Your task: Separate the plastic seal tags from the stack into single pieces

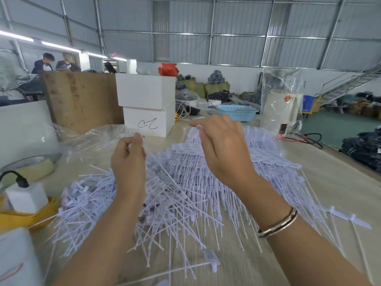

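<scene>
The stack [216,162] of white tags rose at frame centre, its top pinched in the right hand [222,147]. Left of it, the left hand [128,159] pinched one tag [144,141]. Loose tags [99,203] littered the table [340,182] below; white boxes [147,104] stood behind.

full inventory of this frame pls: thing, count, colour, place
seal tags: many, white, heaped mid-table
joined tag stack: one, white, lifted under right hand
table: one, pale wood
boxes: two, white, stacked behind the heap
basket: one, light blue, far table
tape roll: one, beige, left
adapter: one, white, in yellow container, left
clear bags: several, behind heap
bracelet: one, metallic, right wrist
left hand: pinches a tag
right hand: pinches the stack's top
</scene>
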Available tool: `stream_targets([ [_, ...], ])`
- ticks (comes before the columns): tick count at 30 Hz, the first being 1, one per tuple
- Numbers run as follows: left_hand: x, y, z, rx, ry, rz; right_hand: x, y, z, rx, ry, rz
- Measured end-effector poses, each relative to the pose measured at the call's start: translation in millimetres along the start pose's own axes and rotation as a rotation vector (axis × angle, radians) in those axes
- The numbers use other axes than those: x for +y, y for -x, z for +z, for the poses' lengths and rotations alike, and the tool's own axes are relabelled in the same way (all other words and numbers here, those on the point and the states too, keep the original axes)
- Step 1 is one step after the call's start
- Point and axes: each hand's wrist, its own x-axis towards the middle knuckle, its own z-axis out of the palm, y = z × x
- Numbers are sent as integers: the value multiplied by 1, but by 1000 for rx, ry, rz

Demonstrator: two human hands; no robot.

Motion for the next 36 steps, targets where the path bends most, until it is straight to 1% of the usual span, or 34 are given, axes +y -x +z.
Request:
stream_targets([
  [2,-3,-8,-9,41,-192,20,-9,4,9,-78,-90,-2],
  [4,-10,-15,-19,34,-429,36,-21,10,19,-150,-221,-39],
  [5,-15,-17,-23,25,-550,45,-26,11,22,-167,-313,-29],
  [7,-19,-17,-26,64,-728,66,-33,6,25,-135,-497,79],
  [9,-16,-12,-22,130,-712,156,-33,-10,31,-102,-663,285],
  [11,-12,-8,-18,153,-576,247,-29,-26,44,-223,-821,510],
  [13,-11,-3,-17,89,-451,371,-22,-29,61,-402,-851,643],
  [14,-12,1,-18,25,-453,449,-19,-27,71,-485,-845,696],
  [16,-18,10,-18,-104,-574,579,-11,-16,90,-621,-821,756],
  [17,-22,13,-17,-155,-650,631,-6,-10,97,-644,-802,751],
  [18,-25,15,-15,-204,-728,681,1,-5,103,-619,-795,739],
  [19,-26,18,-13,-254,-801,725,10,-1,105,-553,-791,737],
  [21,-28,22,-8,-352,-894,781,36,5,103,-378,-688,760],
  [22,-28,24,-6,-392,-912,805,51,9,99,-313,-564,769],
  [23,-29,25,-4,-425,-925,830,67,14,95,-283,-413,764],
  [24,-29,27,-3,-454,-937,847,83,18,90,-309,-252,739],
  [25,-30,27,-3,-478,-947,860,98,23,85,-396,-87,701],
  [27,-32,27,-3,-500,-964,867,121,32,78,-628,205,608],
  [28,-32,27,-3,-500,-969,858,129,34,77,-701,290,572],
  [29,-33,26,-4,-498,-974,849,134,35,78,-735,333,548],
  [34,-34,25,-7,-496,-994,823,141,30,87,-706,531,374],
  [36,-35,24,-8,-506,-1000,806,140,28,86,-654,547,364],
])
